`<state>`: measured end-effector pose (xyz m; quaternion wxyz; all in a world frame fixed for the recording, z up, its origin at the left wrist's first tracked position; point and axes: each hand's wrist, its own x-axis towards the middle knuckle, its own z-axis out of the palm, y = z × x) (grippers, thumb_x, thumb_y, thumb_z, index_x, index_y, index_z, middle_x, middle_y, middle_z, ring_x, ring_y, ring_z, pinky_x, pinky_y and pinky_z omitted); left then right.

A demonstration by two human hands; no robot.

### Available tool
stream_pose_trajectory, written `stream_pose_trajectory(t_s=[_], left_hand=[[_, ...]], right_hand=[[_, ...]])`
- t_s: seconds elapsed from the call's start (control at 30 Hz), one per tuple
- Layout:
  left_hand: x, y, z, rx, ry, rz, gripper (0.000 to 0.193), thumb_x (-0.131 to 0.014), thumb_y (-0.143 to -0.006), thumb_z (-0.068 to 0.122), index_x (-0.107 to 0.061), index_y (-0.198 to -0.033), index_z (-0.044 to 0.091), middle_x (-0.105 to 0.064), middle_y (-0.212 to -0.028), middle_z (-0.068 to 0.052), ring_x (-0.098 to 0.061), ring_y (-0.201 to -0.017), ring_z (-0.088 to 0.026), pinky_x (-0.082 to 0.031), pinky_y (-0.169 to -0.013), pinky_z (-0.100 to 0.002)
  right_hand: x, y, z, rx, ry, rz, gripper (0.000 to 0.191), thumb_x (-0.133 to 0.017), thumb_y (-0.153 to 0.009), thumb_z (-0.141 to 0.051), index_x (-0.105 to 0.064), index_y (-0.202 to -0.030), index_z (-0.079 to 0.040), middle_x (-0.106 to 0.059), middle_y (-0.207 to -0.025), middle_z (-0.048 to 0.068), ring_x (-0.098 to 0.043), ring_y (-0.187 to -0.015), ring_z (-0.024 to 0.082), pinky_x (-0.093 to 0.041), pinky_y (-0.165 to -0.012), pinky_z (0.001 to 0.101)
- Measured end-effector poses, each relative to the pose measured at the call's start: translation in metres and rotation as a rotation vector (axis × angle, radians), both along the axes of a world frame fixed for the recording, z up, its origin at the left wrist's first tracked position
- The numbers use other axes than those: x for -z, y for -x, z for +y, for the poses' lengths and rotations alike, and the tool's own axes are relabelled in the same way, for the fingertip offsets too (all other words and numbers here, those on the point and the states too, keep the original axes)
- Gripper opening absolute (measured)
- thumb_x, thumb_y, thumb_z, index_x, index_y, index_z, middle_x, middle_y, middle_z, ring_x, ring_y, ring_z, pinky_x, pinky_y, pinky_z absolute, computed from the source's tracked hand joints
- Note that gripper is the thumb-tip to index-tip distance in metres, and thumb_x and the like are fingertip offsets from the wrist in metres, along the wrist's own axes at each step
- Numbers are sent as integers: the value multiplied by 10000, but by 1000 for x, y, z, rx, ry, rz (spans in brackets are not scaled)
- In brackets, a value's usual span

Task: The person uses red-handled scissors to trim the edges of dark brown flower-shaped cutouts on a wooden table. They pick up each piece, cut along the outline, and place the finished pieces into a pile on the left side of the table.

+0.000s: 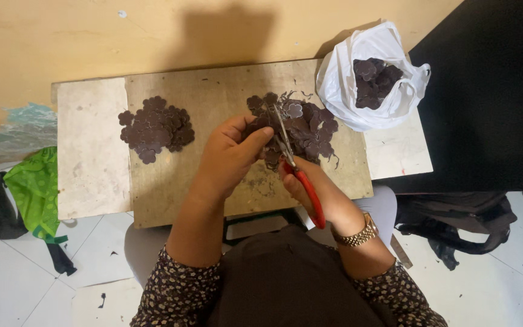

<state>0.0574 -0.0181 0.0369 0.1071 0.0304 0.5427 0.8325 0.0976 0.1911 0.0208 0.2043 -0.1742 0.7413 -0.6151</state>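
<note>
Nearest the lens, I am watching the right hand closing around red-handled scissors, blades parted, while the left hand is pinching a dark flower-shaped piece over the wooden board. The blade tips are working just beside the left fingertips; I judge a slip could nick them or spoil the petal edge.
</note>
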Motion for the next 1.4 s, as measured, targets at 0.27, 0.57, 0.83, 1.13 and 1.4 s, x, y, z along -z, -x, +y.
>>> stream_pose_trajectory(t_s=[0.27,0.57,0.83,1.13,1.4], left_hand=[[-6,-2,1,-54,123,46,103,-676,-978,107,-688,-971,4,-698,-848,-20,-627,-734,-72,-526,-659,-230],[-8,-7,3,-51,123,61,116,-684,-980,113,-677,-943,3,-687,-797,-18,-602,-687,-74,-491,-623,-227],[-9,-5,6,-69,151,15,126,-680,-973,135,-673,-945,12,-681,-783,-13,-604,-665,-71,-505,-612,-229],[-7,2,8,-88,73,41,115,-683,-979,128,-670,-935,22,-665,-768,-10,-591,-660,-68,-487,-611,-220],[-13,11,0,-65,14,67,108,-691,-967,116,-671,-966,9,-684,-802,-18,-602,-678,-70,-500,-615,-230]], right_hand=[[-12,-2,-4,-16,-1,88,484,-507,-1027,-558,-557,-1021,-77,-479,-797,-47,-427,-709,67,-402,-610,240],[-9,-3,-9,25,-32,151,477,-507,-1031,-558,-546,-1006,-83,-485,-798,-30,-437,-722,87,-416,-625,263],[-6,-2,-14,83,-57,53,474,-485,-1011,-563,-543,-967,-94,-475,-739,-32,-442,-649,90,-412,-575,265],[-2,-1,-22,147,14,15,475,-462,-1019,-556,-553,-962,-94,-503,-736,-44,-481,-634,71,-432,-567,241],[-4,6,-26,185,38,-63,524,-495,-993,-599,-564,-942,-82,-506,-715,-58,-464,-604,57,-411,-519,229]])
